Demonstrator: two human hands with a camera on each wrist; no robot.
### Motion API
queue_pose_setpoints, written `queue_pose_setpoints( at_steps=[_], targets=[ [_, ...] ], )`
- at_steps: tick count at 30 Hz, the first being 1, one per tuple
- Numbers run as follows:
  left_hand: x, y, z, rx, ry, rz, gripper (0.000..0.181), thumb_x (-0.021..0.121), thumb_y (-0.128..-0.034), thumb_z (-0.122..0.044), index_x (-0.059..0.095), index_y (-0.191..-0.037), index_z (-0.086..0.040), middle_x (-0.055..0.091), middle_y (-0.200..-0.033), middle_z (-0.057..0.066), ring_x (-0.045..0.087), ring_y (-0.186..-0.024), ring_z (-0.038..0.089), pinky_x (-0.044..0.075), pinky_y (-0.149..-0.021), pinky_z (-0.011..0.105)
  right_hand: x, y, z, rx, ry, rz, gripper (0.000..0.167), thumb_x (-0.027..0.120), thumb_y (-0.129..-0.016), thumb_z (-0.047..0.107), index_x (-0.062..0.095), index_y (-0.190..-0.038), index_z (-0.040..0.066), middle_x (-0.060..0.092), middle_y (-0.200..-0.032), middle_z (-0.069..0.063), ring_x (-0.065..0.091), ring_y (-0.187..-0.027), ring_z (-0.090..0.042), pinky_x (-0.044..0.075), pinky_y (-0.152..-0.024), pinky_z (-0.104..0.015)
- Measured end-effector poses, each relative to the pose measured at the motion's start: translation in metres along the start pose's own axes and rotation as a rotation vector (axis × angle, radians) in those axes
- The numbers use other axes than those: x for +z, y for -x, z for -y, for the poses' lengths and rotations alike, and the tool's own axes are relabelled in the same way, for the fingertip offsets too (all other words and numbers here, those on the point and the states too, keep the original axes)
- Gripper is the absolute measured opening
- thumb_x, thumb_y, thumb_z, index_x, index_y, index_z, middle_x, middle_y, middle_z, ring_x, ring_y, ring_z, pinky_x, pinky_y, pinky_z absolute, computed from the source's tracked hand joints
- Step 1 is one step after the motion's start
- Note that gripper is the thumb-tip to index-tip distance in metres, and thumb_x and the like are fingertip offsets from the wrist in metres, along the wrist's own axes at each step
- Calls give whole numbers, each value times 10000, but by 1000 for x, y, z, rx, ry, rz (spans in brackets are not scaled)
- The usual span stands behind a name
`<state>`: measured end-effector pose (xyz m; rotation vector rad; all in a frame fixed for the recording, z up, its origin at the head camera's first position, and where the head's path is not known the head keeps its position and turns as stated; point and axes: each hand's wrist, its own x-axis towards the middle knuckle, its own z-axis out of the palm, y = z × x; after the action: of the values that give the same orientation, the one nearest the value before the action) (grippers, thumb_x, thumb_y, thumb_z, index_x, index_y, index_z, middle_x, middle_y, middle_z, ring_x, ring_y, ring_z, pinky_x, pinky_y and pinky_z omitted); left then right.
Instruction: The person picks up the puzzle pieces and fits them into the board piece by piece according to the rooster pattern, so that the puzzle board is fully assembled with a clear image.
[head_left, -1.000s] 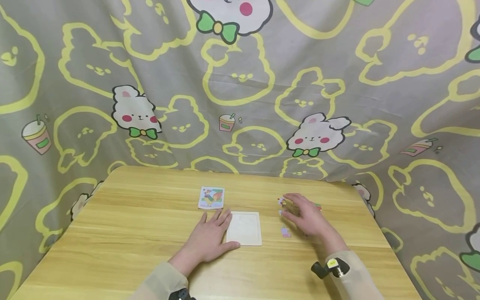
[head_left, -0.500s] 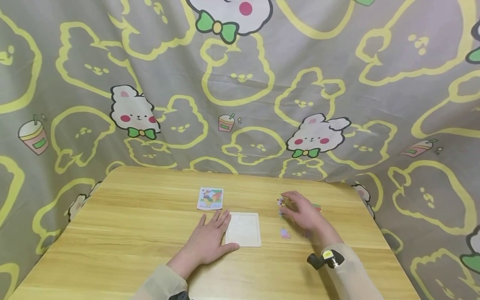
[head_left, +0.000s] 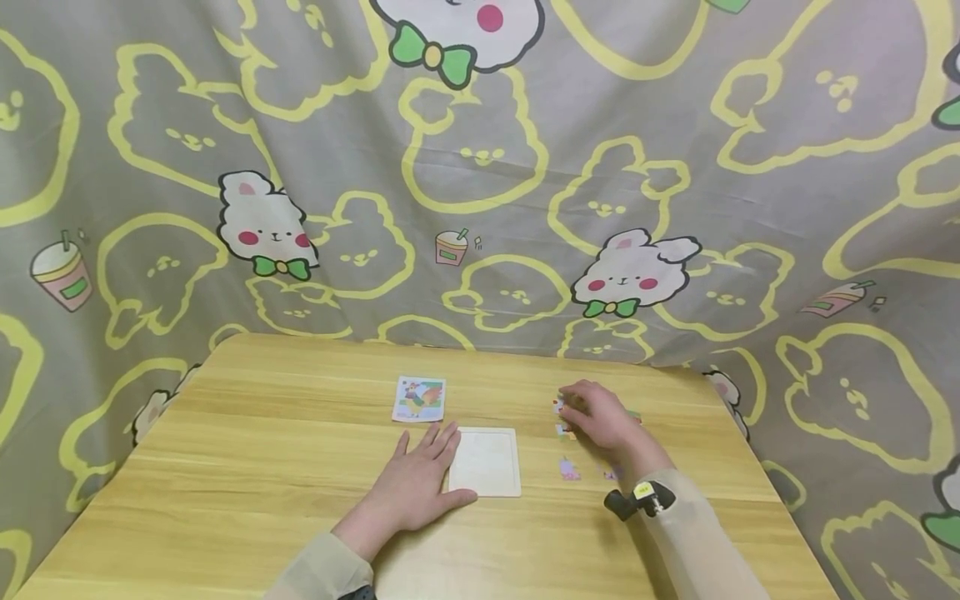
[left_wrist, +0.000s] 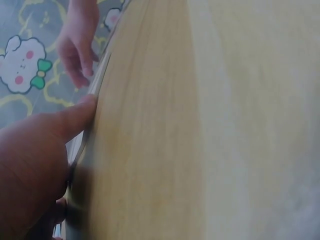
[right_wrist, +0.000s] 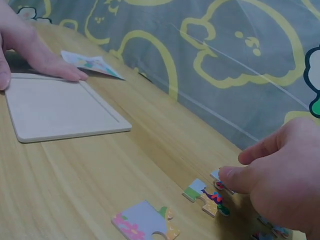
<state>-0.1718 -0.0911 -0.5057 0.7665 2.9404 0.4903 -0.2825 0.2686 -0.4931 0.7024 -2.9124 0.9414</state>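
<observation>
My left hand (head_left: 420, 487) lies spread on the wooden table, its fingertips and thumb against the left side of a pale square puzzle tray (head_left: 491, 462). In the right wrist view the tray (right_wrist: 65, 112) shows a raised rim. My right hand (head_left: 603, 417) is at the loose jigsaw pieces on the right, thumb and index finger curled at a small piece (head_left: 558, 405). The thumb partly covers that piece in the right wrist view. Just nearer lie another piece (right_wrist: 206, 197) and a larger lilac piece with pink flowers (right_wrist: 145, 221). My right hand hides other pieces.
A square picture card of a rooster (head_left: 418, 399) lies behind my left hand. A purple piece (head_left: 612, 473) lies near my right wrist. The wooden table (head_left: 247, 433) ends at a grey curtain (head_left: 510, 200) with yellow outlines.
My right hand's thumb and index finger have drawn in closer about the small piece, and the wrist has shifted a little left. The left hand has stayed at the tray.
</observation>
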Motion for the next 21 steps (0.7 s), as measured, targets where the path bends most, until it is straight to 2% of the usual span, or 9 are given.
queue_pose_setpoints(
  at_steps=[4, 8, 14, 21],
  targets=[
    [-1, 0, 0, 1, 8, 3, 969, 502, -1001, -731, 365, -1634, -10, 281, -1720, 126, 259, -1569, 390, 192, -1200, 726, 0, -5, -2, 11, 55, 20, 364, 740, -1005, 117, 680, -1337, -19, 690, -1216, -108, 641, -1152, -363, 397, -1067, -694],
    [-2, 0, 0, 2, 12, 1, 968, 500, -1003, -729, 364, -1633, -7, 278, -1721, 126, 256, -1569, 391, 192, -1198, 728, 1, -7, -3, 33, 58, 28, 353, 745, -1000, 115, 688, -1331, 6, 681, -1187, -71, 652, -1105, -322, 355, -1066, -723],
    [-2, 0, 0, 6, 11, -7, 963, 505, -1004, -723, 372, -1629, -3, 288, -1717, 129, 254, -1569, 396, 194, -1197, 729, 4, -7, -2, 70, 20, 4, 319, 768, -979, 91, 694, -1281, 18, 637, -1119, -64, 609, -939, -225, 469, -972, -598],
    [-1, -1, 1, 10, 11, -11, 961, 494, -1009, -724, 369, -1629, -1, 289, -1715, 134, 260, -1567, 399, 193, -1195, 732, 6, -6, -4, 78, -45, -34, 301, 809, -943, 85, 710, -1217, 10, 684, -1030, -51, 654, -922, -228, 545, -890, -507]
  ],
)
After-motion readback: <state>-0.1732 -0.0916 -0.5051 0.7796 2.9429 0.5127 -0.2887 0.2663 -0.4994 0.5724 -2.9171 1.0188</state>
